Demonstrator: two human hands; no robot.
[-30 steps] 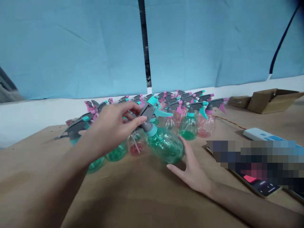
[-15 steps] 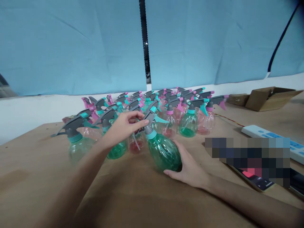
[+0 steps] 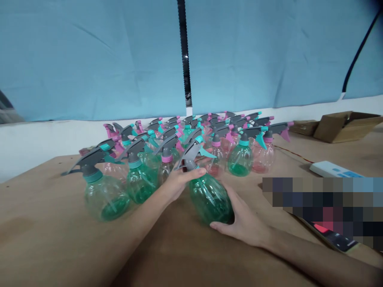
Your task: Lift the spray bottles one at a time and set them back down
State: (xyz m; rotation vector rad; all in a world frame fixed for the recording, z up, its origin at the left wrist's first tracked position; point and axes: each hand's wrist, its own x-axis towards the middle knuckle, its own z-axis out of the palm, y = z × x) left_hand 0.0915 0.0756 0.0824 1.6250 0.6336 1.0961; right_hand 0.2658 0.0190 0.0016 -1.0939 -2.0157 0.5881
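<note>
A green spray bottle with a grey head and turquoise trigger leans to the left between my hands. My right hand is wrapped round the lower right of its body, thumb in front. At its turquoise collar, my left hand grips the neck, its thumb across the front and fingers partly hidden behind. Just left of my left forearm stand another green spray bottle and a second green one. Behind my left hand is a clear bottle with a pink collar.
Several green and pink spray bottles crowd the back of the wooden table. To the right lie an open cardboard box, a white power strip and a phone, partly covered by blurred blocks. A blue curtain hangs behind.
My left hand has moved down from the sprayer head to the bottle's collar. The right hand keeps its hold on the bottle's body. The view has shifted slightly.
</note>
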